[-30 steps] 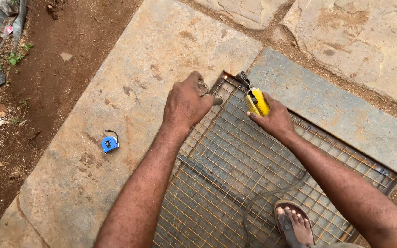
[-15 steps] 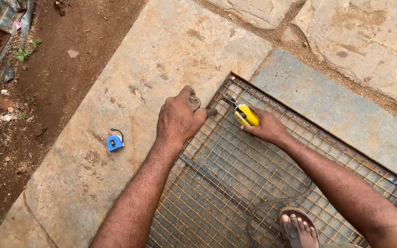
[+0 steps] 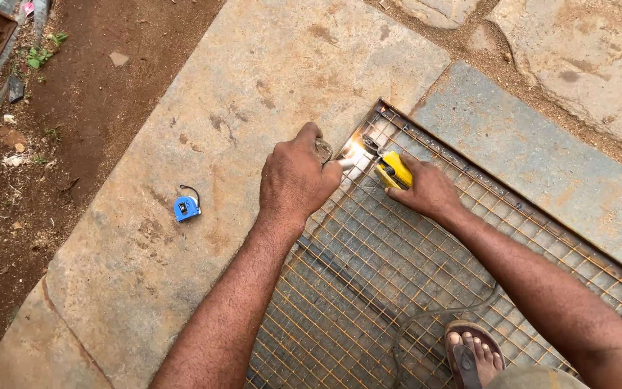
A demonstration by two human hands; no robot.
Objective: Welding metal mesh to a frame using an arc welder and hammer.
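A rusty wire mesh panel in a metal frame [image 3: 469, 155] lies flat on stone slabs. My left hand [image 3: 295, 179] is closed over the frame's left edge near its top corner, gripping a small metal piece that I cannot make out. My right hand [image 3: 430, 193] holds a yellow welding electrode holder [image 3: 393, 170] with its tip at that corner. A bright white glow [image 3: 355, 150] shows where the tip meets the frame, between my two hands.
A small blue tape measure [image 3: 186, 207] lies on the slab to the left. A sandalled foot [image 3: 475, 351] stands on the mesh at the bottom, next to a dark cable [image 3: 426, 317]. Bare red earth runs along the left; rough stones lie at the top right.
Both hands shifted slightly along the frame corner as the view moved. The electrode tip has come down onto the frame and a bright glow has appeared there.
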